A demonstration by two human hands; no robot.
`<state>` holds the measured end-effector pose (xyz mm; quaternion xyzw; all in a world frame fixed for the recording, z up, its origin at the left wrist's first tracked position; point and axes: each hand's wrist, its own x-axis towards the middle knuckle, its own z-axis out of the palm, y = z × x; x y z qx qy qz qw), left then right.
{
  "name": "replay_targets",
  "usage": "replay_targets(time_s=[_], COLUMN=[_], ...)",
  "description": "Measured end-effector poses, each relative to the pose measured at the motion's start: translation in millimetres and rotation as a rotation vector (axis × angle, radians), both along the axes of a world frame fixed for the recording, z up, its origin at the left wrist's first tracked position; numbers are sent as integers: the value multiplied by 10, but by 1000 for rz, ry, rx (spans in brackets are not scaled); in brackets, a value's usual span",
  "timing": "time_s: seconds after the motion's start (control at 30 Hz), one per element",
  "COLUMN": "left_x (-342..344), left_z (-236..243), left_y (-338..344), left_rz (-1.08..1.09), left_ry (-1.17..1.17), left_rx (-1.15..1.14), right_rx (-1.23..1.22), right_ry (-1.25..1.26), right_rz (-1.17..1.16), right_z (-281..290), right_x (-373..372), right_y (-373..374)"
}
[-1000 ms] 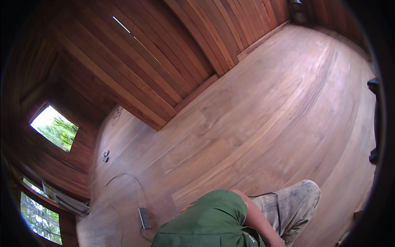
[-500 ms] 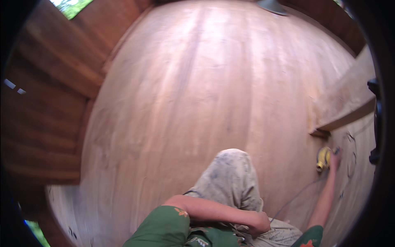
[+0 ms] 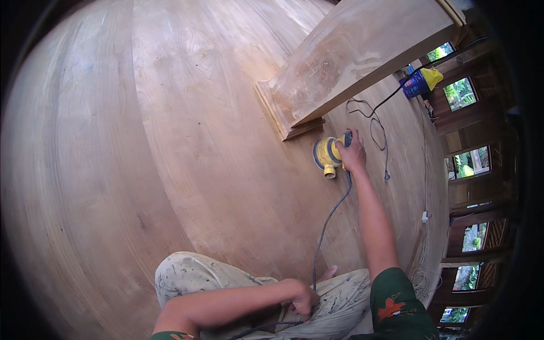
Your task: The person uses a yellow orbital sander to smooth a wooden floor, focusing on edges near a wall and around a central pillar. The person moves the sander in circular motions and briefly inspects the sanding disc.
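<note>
My right hand [image 3: 352,153] is stretched out to the right, its fingers wrapped round the body of a yellow and dark grey random orbital sander [image 3: 327,154]. The sander lies on the wooden floor [image 3: 215,187], tilted on its side, just in front of the base of a wooden post. A dark power cord [image 3: 326,220] runs from the sander back to my lap. There my left hand [image 3: 304,298] is closed around the cord, though its fingertips are partly hidden. My paint-spotted trouser leg [image 3: 195,276] lies bent beneath my left forearm.
The square wooden post [image 3: 340,65], with a moulded base, rises beside the sander. Beyond it lie a loose dark cable [image 3: 377,116] and a blue tub with a yellow top [image 3: 416,83]. A white cord [image 3: 419,280] lies along the right wall of windows.
My view has swung to the right, so the post, sander and right hand now appear nearer the middle. The right hand still grips the sander; the left remains in my lap.
</note>
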<state>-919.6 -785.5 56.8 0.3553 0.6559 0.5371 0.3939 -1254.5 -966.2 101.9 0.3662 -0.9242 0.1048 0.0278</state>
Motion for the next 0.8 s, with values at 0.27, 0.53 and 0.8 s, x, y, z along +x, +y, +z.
replay_targets(time_s=[0.27,0.53,0.8], left_x=[38,213,266], left_z=[256,522,551], left_y=[-238,-441,-446], left_rz=[117,180,199], left_ry=[176,215,305], left_rx=[-28,-175,-288], right_rx=[-2,1,42], right_ry=[0,32,14], right_rz=[-31,-10,-37], right_z=[5,-41,-71], right_x=[75,20,-69], right_y=[-305,-328,-413])
